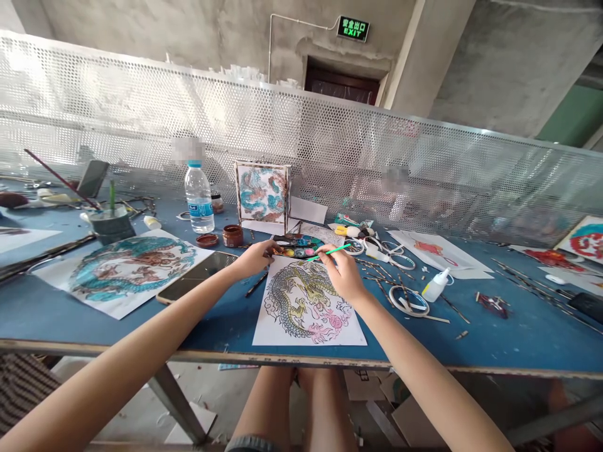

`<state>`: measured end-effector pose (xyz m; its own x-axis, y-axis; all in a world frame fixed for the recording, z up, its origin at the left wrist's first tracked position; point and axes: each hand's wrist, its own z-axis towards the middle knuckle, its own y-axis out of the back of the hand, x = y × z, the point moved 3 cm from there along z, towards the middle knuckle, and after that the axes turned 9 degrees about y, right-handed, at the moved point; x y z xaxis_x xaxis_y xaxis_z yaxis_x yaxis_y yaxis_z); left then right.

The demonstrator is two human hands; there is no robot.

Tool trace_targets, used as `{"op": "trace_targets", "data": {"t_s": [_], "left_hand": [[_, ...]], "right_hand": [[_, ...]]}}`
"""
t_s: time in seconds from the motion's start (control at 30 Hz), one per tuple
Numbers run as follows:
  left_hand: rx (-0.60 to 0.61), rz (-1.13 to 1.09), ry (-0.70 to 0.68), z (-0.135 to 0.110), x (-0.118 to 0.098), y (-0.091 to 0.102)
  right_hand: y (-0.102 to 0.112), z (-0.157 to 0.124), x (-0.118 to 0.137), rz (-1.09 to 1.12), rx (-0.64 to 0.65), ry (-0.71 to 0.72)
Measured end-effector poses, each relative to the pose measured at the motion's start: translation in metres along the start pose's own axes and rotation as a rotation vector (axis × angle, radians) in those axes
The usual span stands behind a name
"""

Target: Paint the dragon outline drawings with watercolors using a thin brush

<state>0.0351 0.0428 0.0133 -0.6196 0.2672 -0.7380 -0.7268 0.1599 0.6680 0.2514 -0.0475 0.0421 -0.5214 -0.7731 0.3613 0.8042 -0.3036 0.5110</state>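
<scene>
My right hand (343, 274) pinches a thin green paintbrush (335, 250), its tip end pointing left over a paint palette (298, 247). Yellow and pink paint show in the palette's wells. At the palette's left edge, my left hand (254, 258) has its fingers curled onto the rim. Between my forearms lies a white sheet with a dragon drawing (306, 301). Its dragon is partly coloured yellow, and the lower right part is pink. The sheet's top edge lies close to the palette and both hands.
To the left are a phone (195, 278), a blue-brown dragon painting (136, 267), a brush pot (112, 226), a water bottle (200, 198) and a brown paint jar (232, 236). A framed picture (262, 193) stands behind. Tape rolls (409, 301), a glue bottle (436, 285) and twigs lie right.
</scene>
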Motion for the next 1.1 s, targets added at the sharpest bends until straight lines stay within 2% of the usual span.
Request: {"op": "trace_targets", "data": {"t_s": [0.43,0.63,0.83,0.97,1.1], "left_hand": [[0.036,-0.126,-0.029,0.001,-0.001,0.0],[0.029,-0.173,-0.023,0.002,-0.001,0.0],[0.038,-0.152,-0.045,0.003,0.0,-0.001],[0.059,-0.177,-0.042,0.001,-0.001,-0.001],[0.068,-0.198,-0.052,0.001,-0.002,-0.001]], "right_hand": [[-0.009,-0.001,0.006,0.095,0.125,0.076],[-0.007,-0.001,0.003,0.043,0.101,0.046],[-0.01,-0.001,0.005,0.091,0.12,0.079],[-0.009,-0.001,0.003,0.052,0.089,0.035],[-0.011,-0.002,0.004,0.107,0.121,0.068]]}}
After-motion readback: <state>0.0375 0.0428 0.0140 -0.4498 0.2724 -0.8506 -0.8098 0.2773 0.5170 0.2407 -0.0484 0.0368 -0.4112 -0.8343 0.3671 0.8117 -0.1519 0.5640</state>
